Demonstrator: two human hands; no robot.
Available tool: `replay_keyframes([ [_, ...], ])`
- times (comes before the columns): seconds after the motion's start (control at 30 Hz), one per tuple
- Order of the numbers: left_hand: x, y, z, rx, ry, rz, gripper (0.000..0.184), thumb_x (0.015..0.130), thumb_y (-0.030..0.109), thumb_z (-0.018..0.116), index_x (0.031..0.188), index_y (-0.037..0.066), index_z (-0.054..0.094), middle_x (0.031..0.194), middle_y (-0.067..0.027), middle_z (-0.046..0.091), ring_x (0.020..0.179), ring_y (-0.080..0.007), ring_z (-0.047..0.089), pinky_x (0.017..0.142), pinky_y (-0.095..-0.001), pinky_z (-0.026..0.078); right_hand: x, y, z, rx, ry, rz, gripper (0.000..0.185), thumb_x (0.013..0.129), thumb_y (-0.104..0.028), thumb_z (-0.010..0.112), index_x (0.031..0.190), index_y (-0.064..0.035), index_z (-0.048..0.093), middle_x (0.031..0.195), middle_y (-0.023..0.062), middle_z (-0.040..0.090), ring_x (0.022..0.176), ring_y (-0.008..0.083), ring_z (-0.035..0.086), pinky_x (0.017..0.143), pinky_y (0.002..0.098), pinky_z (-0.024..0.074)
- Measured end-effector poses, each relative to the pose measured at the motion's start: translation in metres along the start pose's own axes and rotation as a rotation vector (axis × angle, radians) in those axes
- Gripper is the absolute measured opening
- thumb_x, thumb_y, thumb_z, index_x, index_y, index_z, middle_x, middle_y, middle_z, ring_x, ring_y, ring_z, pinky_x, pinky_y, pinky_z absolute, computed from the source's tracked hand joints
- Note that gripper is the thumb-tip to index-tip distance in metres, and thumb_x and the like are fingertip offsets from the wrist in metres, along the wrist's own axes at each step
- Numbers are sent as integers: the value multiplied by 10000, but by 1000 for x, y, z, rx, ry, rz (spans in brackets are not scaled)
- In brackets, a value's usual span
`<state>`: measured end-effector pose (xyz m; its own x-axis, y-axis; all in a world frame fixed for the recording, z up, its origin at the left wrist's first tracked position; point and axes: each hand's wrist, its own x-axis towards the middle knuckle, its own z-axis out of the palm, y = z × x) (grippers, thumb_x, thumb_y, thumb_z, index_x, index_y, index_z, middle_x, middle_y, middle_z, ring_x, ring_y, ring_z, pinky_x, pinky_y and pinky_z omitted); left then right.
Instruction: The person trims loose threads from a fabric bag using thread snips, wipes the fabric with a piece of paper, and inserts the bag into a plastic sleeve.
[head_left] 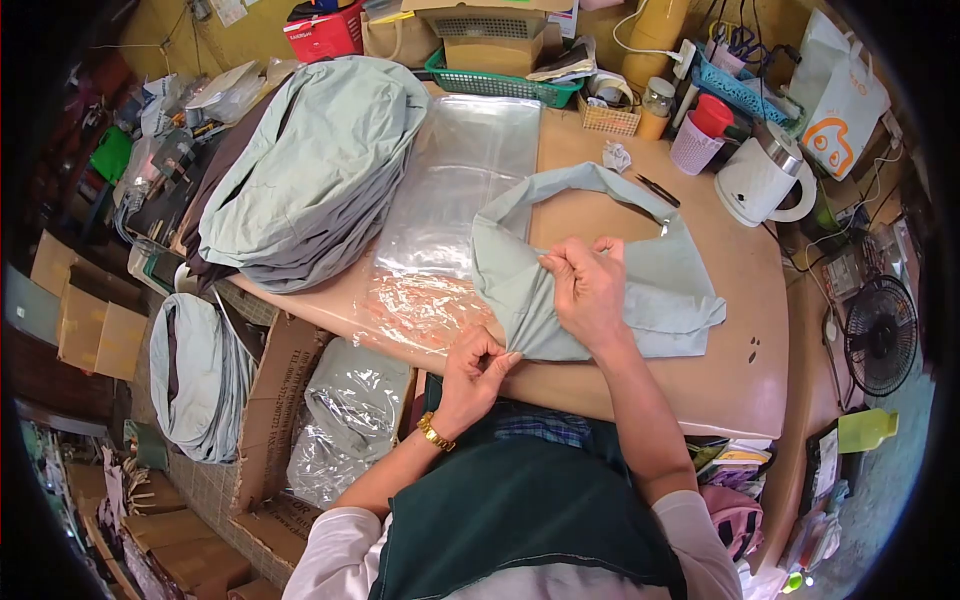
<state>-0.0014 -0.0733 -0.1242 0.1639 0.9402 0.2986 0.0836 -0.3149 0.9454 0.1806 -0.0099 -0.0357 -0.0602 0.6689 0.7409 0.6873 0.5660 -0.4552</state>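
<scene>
In the head view, dark print runs along the flap of an open cardboard box (272, 400) left of the person; "TEL." can be read, the rest is too small to be sure of. White lettering on a red box (325, 33) at the back is also too small to tell. A white bag (838, 110) at the far right carries an orange outline figure.

The left hand (475, 375), with a gold-coloured bracelet (436, 432) at the wrist, reaches in low from the left, its thumb and index finger pinching the lower edge of the grey-green cloth piece (655, 285). The right hand (590, 292) sits higher and further right, knuckles up, its fingers pressed together on a fold near the cloth's middle; the forearm slants up from the lower right.

The cloth piece lies on the tan, smooth tabletop (735, 370), near its front edge. It is matte and softly creased, with a band looping away at the top and folds drawn tight between the hands. Glossy clear plastic (455, 190) lies just beside it on the left, crinkled and reflective. Beyond that rises a rounded stack of similar cloth (315, 165). Past the loop are a crumpled white paper (616, 157) and a slim black tool (658, 190); a textured white kettle (757, 178) stands at the right.
</scene>
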Motion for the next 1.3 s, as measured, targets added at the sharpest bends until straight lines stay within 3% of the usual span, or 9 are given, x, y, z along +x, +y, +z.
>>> replay_keyframes([
  [0.2, 8, 32, -32, 216, -250, -220, 260, 868, 102, 724, 727, 25, 520, 705, -59, 486, 694, -171, 471, 622, -292, 394, -12, 1, 12, -43, -37, 18, 121, 890, -122, 669, 797, -108, 592, 605, 24, 632, 517, 234, 551, 768, 402, 371],
  [0.27, 11, 42, -47, 324, -343, -240, 237, 846, 142, 749, 803, 30, 545, 768, -78, 534, 726, -214, 515, 640, -331, 431, -21, -3, 17, 75, -159, 133, 81, 884, -145, 682, 856, -92, 628, 764, 59, 682, 674, 248, 621, 865, 423, 404],
  [0.4, 24, 45, -42, 523, 178, 257, 432, 858, 264, 726, 1168, 6, 570, 1053, -164, 589, 981, -303, 556, 877, -393, 448, -15, -18, -33, -38, -145, 51, 105, 891, -161, 682, 923, -68, 646, 944, 97, 686, 874, 269, 638, 926, 408, 437],
  [0.53, 51, 43, -17, 533, 174, 352, 387, 912, 244, 652, 1209, 5, 587, 1113, -181, 580, 1057, -317, 531, 959, -388, 409, -61, 39, -115, -112, 262, 378, 166, 863, -131, 698, 983, -29, 642, 1016, 90, 670, 997, 263, 623, 941, 380, 456],
  [0.6, 63, 34, -12, 453, 41, 247, 278, 946, 204, 602, 1128, -6, 624, 1063, -161, 599, 1025, -302, 535, 938, -383, 412, -97, 80, -153, 288, 389, 711, 235, 812, -66, 727, 1029, -22, 648, 1006, 75, 664, 1020, 239, 613, 942, 363, 454],
  [0.87, 71, 33, 9, 260, 133, 227, 291, 986, 126, 563, 738, 5, 469, 692, -72, 465, 651, -169, 429, 617, -310, 384, -128, 100, -163, 161, 154, 563, 45, 860, -65, 681, 886, -30, 670, 920, 69, 671, 952, 225, 597, 874, 352, 455],
  [1.07, 71, -1, -15, 491, 227, 178, 462, 987, 167, 601, 659, 14, 316, 571, -71, 276, 551, -161, 241, 483, -346, 263, -118, 97, -133, -86, 297, 601, 85, 896, -96, 652, 843, -29, 656, 767, 97, 649, 853, 252, 579, 788, 378, 448],
  [1.23, 78, 4, -28, 705, 292, 384, 461, 978, 198, 629, 652, 21, 354, 554, -97, 309, 518, -193, 258, 477, -348, 274, -128, 99, -116, -113, 287, 626, 138, 929, -138, 619, 842, -35, 646, 744, 136, 639, 786, 309, 576, 795, 391, 444],
  [1.3, 83, 17, -24, 856, 201, 381, 326, 940, 192, 656, 739, 9, 476, 644, -121, 456, 598, -253, 432, 569, -373, 379, -127, 98, -112, -45, 221, 701, 167, 949, -149, 596, 833, -38, 643, 732, 150, 627, 742, 331, 574, 825, 395, 447],
])
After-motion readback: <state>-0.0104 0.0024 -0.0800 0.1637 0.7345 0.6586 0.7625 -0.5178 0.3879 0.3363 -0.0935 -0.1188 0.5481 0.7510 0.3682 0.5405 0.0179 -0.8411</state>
